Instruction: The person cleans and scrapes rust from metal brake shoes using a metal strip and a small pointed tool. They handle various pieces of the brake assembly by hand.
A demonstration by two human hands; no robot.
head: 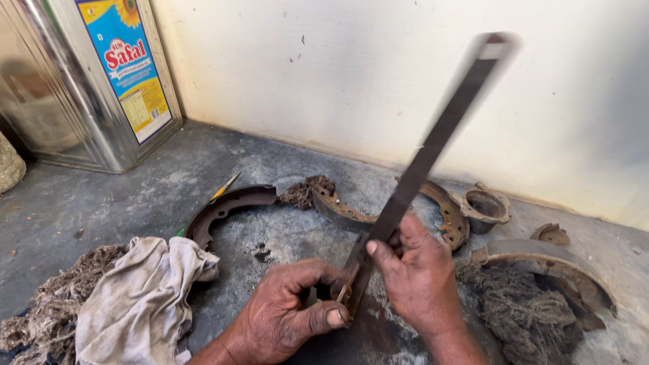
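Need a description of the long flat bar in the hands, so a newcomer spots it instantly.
Start at the pale wall and the grey floor below it, strewn with rusty curved brake shoes. Near the bottom centre, the left hand and right hand meet. The flat metal bar rises between them towards the upper right: the only long, straight, dark piece, its top blurred.

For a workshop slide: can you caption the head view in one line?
Left hand grips a rusty part while right hand works a long flat file on it, among brake shoes and rags.
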